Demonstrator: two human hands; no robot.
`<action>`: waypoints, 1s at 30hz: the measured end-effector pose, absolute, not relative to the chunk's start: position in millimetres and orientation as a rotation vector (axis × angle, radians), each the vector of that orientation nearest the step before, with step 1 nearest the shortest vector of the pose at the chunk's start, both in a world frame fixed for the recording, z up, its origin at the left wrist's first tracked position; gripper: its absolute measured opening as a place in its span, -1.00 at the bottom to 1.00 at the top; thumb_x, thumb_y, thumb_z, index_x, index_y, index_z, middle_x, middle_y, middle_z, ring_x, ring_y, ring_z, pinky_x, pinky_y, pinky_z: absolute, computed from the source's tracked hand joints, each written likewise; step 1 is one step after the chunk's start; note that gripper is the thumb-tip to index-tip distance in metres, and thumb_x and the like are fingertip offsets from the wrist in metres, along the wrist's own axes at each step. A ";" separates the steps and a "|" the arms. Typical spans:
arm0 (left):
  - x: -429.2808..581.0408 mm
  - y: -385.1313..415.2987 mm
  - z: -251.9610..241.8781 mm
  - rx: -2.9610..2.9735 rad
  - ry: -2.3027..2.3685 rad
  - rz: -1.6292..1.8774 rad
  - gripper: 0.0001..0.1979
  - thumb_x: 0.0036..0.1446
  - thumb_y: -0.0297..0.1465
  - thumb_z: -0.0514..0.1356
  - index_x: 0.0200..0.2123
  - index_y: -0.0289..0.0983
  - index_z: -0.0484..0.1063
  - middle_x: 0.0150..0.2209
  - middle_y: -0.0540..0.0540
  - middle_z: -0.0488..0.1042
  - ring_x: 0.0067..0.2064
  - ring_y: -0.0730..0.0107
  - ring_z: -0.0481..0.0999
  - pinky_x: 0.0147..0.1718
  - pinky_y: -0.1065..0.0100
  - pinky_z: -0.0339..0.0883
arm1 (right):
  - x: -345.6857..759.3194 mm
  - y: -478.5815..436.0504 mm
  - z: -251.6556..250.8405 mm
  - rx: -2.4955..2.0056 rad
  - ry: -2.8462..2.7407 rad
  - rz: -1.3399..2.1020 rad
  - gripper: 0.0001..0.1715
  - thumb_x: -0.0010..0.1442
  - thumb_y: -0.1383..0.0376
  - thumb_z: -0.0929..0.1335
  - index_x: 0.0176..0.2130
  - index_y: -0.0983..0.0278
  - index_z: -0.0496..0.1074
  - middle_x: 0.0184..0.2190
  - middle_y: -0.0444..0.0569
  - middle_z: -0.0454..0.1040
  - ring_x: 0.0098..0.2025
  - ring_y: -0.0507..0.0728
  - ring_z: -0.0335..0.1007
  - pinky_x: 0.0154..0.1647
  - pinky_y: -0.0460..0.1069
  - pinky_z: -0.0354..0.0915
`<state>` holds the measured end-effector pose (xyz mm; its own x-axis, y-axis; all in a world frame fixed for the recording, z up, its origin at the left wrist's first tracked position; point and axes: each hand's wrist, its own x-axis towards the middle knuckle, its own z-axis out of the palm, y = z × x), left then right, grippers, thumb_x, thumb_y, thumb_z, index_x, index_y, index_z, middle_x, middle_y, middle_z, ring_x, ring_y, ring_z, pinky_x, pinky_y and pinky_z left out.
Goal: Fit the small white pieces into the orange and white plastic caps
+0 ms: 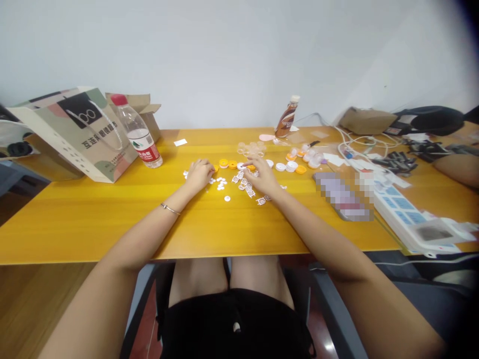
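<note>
My left hand (200,174) rests low over the table, its fingers bent together at an orange round cap (216,168). Beside it lie several small white discs (221,183), with one white disc (227,198) apart from them. My right hand (262,174) is open, fingers spread and pointing down over the row of caps. That row has orange caps (223,163) and white caps (291,166). Under and beside the right hand are loose white spoked plastic pieces (250,190). What lies under the right palm is hidden.
Clear plastic cups (251,148) lie behind the row. A water bottle (141,134), paper bag (93,144) and cardboard box (147,114) stand left. A brown drink bottle (287,119) stands at the back. Right are a blurred phone (342,197), power strip (407,214), cables and another person's arm (458,164).
</note>
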<state>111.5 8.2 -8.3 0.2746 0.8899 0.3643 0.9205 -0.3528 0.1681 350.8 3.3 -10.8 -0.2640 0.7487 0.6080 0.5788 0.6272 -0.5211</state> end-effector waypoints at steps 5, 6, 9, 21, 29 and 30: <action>113.5 -4.7 3.4 -2.533 -1.556 -0.684 -0.81 0.19 -0.41 0.07 -0.31 -0.26 0.49 -0.22 -0.20 0.44 -0.11 0.13 0.31 -0.15 0.14 0.12 | 354.9 -1.0 -10.4 -1.045 -1.966 0.261 -0.87 0.09 0.28 0.32 -0.28 0.18 0.42 -0.02 0.04 0.42 0.09 0.25 0.31 0.15 0.25 0.15; 112.8 -10.2 7.2 -2.613 -1.456 -0.710 -0.82 0.20 -0.38 0.08 -0.29 -0.25 0.48 -0.21 -0.18 0.43 -0.11 0.15 0.31 -0.14 0.15 0.12 | 355.9 -1.8 -10.2 -1.045 -1.966 0.263 -0.87 0.10 0.27 0.32 -0.28 0.19 0.42 -0.02 0.05 0.43 0.09 0.25 0.31 0.15 0.24 0.15; 110.5 -27.7 17.7 -2.961 -1.127 -0.728 -0.82 0.21 -0.34 0.08 -0.28 -0.22 0.48 -0.22 -0.13 0.43 -0.12 0.24 0.34 -0.09 0.20 0.16 | 359.1 -3.2 -9.5 -1.046 -1.955 0.264 -0.88 0.10 0.27 0.32 -0.28 0.19 0.42 -0.03 0.05 0.44 0.07 0.24 0.33 0.14 0.24 0.16; 111.2 -42.7 29.4 -3.241 -0.943 -0.706 -0.82 0.15 -0.26 0.16 -0.31 -0.17 0.53 -0.24 -0.09 0.45 -0.15 0.31 0.39 -0.06 0.25 0.21 | 361.8 0.9 -13.4 -1.037 -1.944 0.275 -0.90 0.09 0.29 0.33 -0.31 0.17 0.43 -0.10 0.02 0.47 0.04 0.24 0.35 0.12 0.24 0.18; 75.0 -14.7 27.6 -2.970 -1.303 -0.605 -0.82 0.12 -0.33 0.13 -0.36 -0.25 0.52 -0.35 -0.11 0.44 -0.28 0.31 0.39 -0.20 0.28 0.26 | 353.6 -14.0 -10.2 -0.973 -2.006 0.341 -0.91 0.13 0.28 0.30 -0.36 0.18 0.42 -0.29 -0.02 0.49 -0.15 0.18 0.40 -0.03 0.15 0.28; 71.7 -12.0 26.8 -2.978 -1.332 -0.536 -0.83 0.10 -0.35 0.13 -0.37 -0.25 0.52 -0.36 -0.10 0.45 -0.31 0.33 0.39 -0.23 0.30 0.26 | 351.3 -18.4 -9.0 -0.950 -2.049 0.369 -0.89 0.14 0.27 0.30 -0.38 0.19 0.42 -0.31 -0.03 0.48 -0.18 0.17 0.39 -0.05 0.14 0.28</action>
<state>71.7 -12.0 26.8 0.6254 0.7474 0.2241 0.6942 -0.6641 0.2775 351.3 -18.4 -9.0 -0.3716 0.7378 0.5636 0.4947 0.6710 -0.5523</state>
